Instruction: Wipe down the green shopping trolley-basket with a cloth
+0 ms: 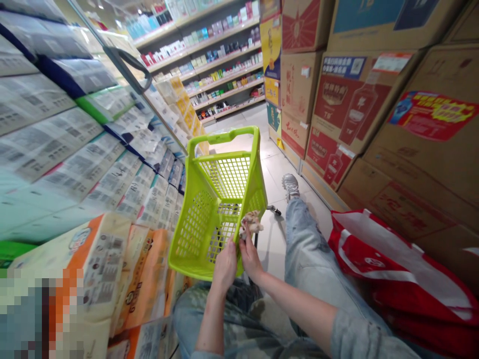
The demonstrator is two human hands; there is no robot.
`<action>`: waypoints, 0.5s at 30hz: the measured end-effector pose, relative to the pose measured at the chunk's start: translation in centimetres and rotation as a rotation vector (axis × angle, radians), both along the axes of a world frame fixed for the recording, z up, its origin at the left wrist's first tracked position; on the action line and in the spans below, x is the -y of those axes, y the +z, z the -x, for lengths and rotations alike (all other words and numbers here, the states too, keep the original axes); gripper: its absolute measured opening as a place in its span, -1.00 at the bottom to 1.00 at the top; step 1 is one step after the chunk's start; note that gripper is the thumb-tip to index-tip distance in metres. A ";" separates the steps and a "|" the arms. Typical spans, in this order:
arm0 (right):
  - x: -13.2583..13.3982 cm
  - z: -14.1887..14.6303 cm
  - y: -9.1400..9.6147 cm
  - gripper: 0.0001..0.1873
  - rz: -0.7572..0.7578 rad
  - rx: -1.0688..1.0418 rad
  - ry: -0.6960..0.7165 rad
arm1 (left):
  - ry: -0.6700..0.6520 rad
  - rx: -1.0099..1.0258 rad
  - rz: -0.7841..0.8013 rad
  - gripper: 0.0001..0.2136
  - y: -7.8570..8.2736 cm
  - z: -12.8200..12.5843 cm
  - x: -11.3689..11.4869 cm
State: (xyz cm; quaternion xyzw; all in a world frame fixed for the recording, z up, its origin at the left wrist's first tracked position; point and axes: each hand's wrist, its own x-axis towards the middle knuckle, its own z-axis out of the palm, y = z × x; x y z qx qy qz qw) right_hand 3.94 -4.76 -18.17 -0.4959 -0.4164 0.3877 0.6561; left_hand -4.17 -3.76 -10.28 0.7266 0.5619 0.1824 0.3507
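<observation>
A person sits on a shop floor with a lime-green plastic basket [194, 219] tipped up in front of their knees. At the near rim of the basket, the right hand [250, 257] pinches a small crumpled cloth [251, 223] between fingertips and thumb, pressing it against the rim. The left hand [224, 267] sits just beside it, on the left, with fingers folded against the basket's near wall; whether it actually clasps the plastic cannot be told.

The cloth looks soft, limp and very light, probably easiest to hold bunched in the fingers. The basket appears light but stiff (its walls are open mesh, so fingers could catch), and the solid rim or the looped handle at the basket's far end looks the surest place to take hold.

Left of the basket are stacked packs of paper goods [97, 259]. Right of it are cardboard cartons [411, 149] and a red-and-white bag [374, 259].
</observation>
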 end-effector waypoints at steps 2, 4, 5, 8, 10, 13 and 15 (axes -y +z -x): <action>-1.2 -0.3 0.1 -0.40 0.003 0.006 -0.040 | -0.006 0.008 -0.008 -0.42 0.1 -0.2 0.0; -3.2 -1.2 0.1 -0.39 0.001 0.019 -0.107 | -0.008 0.017 -0.011 -0.42 0.2 -0.5 -0.1; -4.4 -1.9 0.1 -0.39 0.003 0.024 -0.144 | -0.002 0.017 -0.008 -0.42 0.3 -0.6 -0.1; -8.4 -4.9 0.3 -0.40 0.071 -0.002 -0.207 | 0.028 0.004 0.017 -0.41 0.4 -0.8 -0.1; -10.6 -7.0 0.5 -0.39 0.158 -0.001 -0.194 | 0.038 0.005 0.033 -0.41 0.4 -0.9 -0.1; -11.5 -8.6 0.5 -0.40 0.249 0.035 -0.153 | 0.056 0.030 0.034 -0.42 0.4 -1.2 -0.5; -10.4 -8.0 0.0 -0.44 0.230 0.056 -0.140 | 0.082 0.042 0.038 -0.42 0.2 -1.6 -0.9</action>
